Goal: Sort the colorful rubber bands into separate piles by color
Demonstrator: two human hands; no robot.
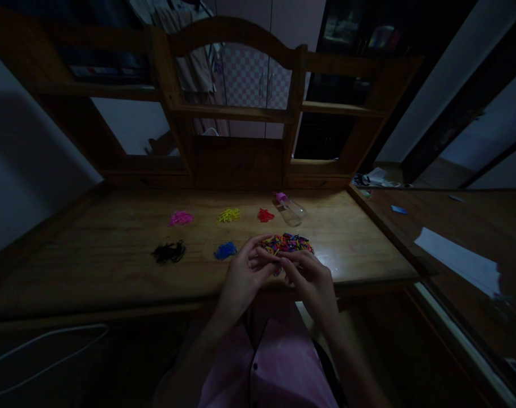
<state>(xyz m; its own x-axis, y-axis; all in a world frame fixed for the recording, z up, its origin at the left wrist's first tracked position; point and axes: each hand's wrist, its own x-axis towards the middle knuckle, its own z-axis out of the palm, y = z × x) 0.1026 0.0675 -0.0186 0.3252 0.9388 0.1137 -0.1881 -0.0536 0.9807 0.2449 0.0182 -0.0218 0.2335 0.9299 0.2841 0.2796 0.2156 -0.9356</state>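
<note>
A mixed heap of small coloured bands (288, 242) lies on the wooden desk (113, 249) near its front edge. My left hand (245, 272) and my right hand (309, 276) meet just in front of the heap, fingers pinched together on something small that I cannot make out. Sorted little piles lie further back and left: pink (181, 217), yellow (229, 215), red (265, 215), black (169, 252) and blue (225, 250).
A clear plastic bottle with a pink cap (291, 208) lies on its side behind the heap. A wooden shelf unit (236, 113) stands at the desk's back. White paper (457, 260) lies on the side surface at right. The room is dim.
</note>
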